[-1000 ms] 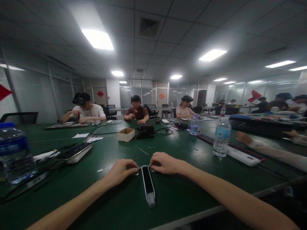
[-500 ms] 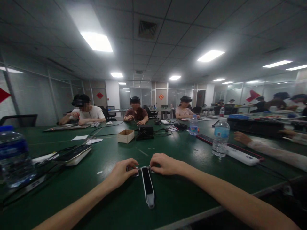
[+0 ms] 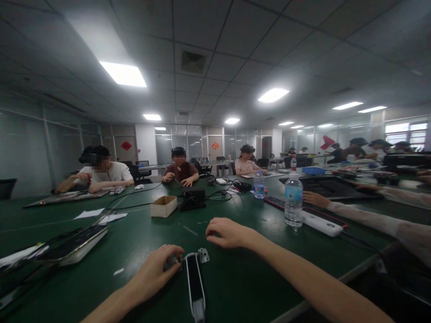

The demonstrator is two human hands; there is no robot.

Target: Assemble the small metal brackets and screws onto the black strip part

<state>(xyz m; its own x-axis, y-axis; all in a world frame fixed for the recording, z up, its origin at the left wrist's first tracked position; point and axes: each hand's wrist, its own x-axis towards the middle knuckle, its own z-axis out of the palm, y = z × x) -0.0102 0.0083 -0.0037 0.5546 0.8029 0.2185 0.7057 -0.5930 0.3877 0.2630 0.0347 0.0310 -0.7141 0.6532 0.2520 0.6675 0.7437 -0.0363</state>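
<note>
A long, narrow black device with a pale rim (image 3: 195,285) lies on the green table, its tapered end toward me. Small metal brackets flank its far end. Around the left bracket (image 3: 181,261), thumb and fingers of my left hand (image 3: 153,276) are closed, largely hiding it. The right bracket (image 3: 204,255) shows uncovered, with holes in its plate. Beyond it and to the right, my right hand (image 3: 230,233) hovers with loosely curled fingers, thumb and forefinger slightly apart, nothing visible between them.
A wooden box (image 3: 163,207) and black case (image 3: 192,198) stand ahead. To the right are a water bottle (image 3: 293,202), a white power bank-like block (image 3: 322,223) and a co-worker's hand (image 3: 316,199). Cables and a flat device (image 3: 76,244) lie left. Several people sit around.
My right hand has come off the right bracket and moved away from the device, exposing the bracket. My left hand stays at the left bracket. The view has turned right and tilted up.
</note>
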